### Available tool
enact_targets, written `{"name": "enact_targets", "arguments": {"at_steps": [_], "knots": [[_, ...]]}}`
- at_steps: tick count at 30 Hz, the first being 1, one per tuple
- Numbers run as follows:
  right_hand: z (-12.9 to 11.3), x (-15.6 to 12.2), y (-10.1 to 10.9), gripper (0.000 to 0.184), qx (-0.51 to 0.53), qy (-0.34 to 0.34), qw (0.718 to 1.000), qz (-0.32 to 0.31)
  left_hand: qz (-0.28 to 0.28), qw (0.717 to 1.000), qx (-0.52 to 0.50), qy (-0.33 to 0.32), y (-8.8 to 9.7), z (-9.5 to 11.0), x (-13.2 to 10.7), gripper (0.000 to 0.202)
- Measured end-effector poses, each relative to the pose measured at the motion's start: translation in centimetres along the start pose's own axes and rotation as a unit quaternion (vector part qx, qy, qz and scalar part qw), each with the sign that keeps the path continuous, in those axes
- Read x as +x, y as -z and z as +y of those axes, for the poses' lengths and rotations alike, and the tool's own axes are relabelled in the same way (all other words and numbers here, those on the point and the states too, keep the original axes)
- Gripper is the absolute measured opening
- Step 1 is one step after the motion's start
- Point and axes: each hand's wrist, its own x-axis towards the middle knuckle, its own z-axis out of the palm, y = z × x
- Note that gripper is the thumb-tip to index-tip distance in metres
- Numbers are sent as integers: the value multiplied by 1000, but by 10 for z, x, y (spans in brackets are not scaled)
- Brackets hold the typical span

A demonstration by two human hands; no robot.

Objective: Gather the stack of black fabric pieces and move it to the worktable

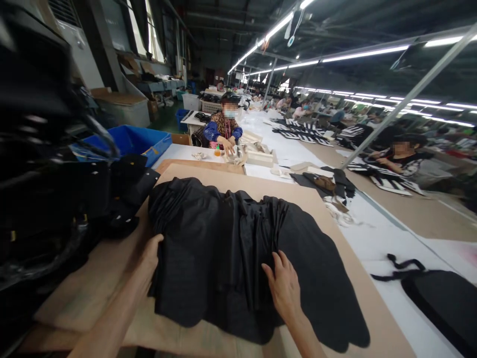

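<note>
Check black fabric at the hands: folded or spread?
Mostly spread: the black fabric lies wide over the brown board, with folds bunched near the right hand.

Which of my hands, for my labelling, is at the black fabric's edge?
Your left hand; your right hand is farther in, over the folds of the black fabric.

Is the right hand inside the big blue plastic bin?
No, the right hand is on the spread-out, folded black fabric, and the big blue plastic bin stands farther off to the left.

Left blocked (apparently) by black pile point(89, 191).
</note>
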Motion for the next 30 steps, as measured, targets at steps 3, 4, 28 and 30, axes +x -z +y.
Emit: {"name": "enact_targets", "arguments": {"at_steps": [3, 4, 28, 30], "knots": [[-7, -4, -2, 66, -4, 6, 1000, 8, -71, 997, -31, 14, 2, 8, -2, 38], [-8, -6, -2, 69, -5, 8, 1000, 12, -102, 994, -39, 21, 5, 10, -4, 39], [126, -26, 35, 69, -128, -67, 988, 52, -245, 968, -15, 43, -97, -5, -87, 26], [142, -27, 32, 69, -133, -84, 987, 37, -242, 969, -4, 45, -111, -2, -93, 27]]}}
